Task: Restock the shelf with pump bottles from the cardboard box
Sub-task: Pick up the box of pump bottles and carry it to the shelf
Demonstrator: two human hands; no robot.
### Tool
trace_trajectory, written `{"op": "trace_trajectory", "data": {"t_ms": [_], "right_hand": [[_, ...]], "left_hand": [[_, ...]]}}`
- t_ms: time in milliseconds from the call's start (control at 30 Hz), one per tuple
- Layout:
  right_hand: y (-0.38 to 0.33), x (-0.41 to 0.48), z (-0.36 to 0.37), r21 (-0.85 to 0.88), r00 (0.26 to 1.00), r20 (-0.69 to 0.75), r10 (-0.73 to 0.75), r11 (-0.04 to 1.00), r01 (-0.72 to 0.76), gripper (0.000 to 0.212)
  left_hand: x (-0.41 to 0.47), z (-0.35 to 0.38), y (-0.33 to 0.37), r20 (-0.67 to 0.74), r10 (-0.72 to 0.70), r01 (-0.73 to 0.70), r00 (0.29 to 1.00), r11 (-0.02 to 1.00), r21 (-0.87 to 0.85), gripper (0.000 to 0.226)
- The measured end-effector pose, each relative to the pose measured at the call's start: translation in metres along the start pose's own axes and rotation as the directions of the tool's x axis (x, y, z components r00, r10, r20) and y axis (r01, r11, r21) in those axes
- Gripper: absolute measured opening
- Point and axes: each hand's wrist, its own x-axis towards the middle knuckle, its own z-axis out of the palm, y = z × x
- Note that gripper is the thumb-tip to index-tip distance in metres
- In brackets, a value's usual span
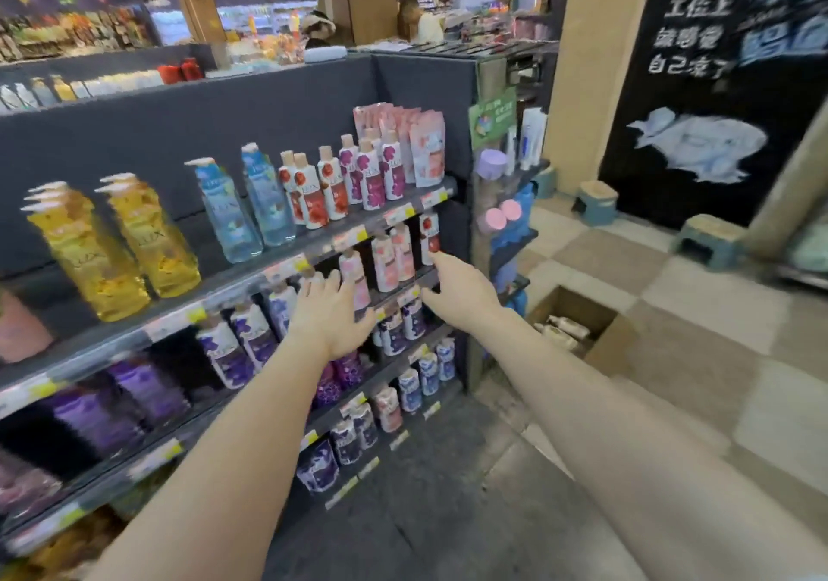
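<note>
A dark shelf unit (286,262) holds rows of pump bottles: yellow, blue, red, pink and purple. My left hand (334,316) is stretched toward the second shelf, fingers spread, just in front of a pink bottle (356,282) and holding nothing. My right hand (461,287) reaches to the same shelf further right, index finger pointing near a red-and-white bottle (429,238), nothing in it. The open cardboard box (582,325) sits on the floor right of the shelf end, with pale pump bottles (562,327) lying inside.
An end rack (511,222) with small toiletries stands between shelf and box. Two low green stools (596,202) sit by a pillar and a black painted wall. People stand behind a counter at the back. Tiled floor stretches to the right.
</note>
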Motion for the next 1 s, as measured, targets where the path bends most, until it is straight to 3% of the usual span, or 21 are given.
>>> {"op": "trace_trajectory", "data": {"t_ms": [133,267,400,733,1000], "right_hand": [[0.105,0.006,-0.023,-0.087,0.995,0.03,0.099,0.992,-0.096,0.067],[0.217,0.015,-0.047,-0.083,0.975,0.029,0.221,0.972,-0.218,0.052],[0.31,0.03,-0.079,-0.085,0.968,0.017,0.249,0.965,-0.246,0.058],[0.514,0.119,-0.117,-0.087,0.933,0.018,0.359,0.93,-0.356,0.072],[0.675,0.263,-0.131,-0.177,0.928,0.076,0.366,0.921,-0.348,0.078]], "left_hand": [[0.055,0.018,0.098,0.033,0.115,-0.113,0.993,0.993,-0.037,0.077],[0.116,0.03,0.195,0.023,0.202,-0.198,0.979,0.974,-0.114,0.078],[0.174,0.032,0.294,0.04,0.27,-0.263,0.962,0.955,-0.135,0.074],[0.33,0.052,0.456,0.133,0.259,-0.234,0.957,0.956,-0.178,0.061],[0.533,0.113,0.546,0.215,0.201,-0.178,0.956,0.976,-0.122,0.064]]}}
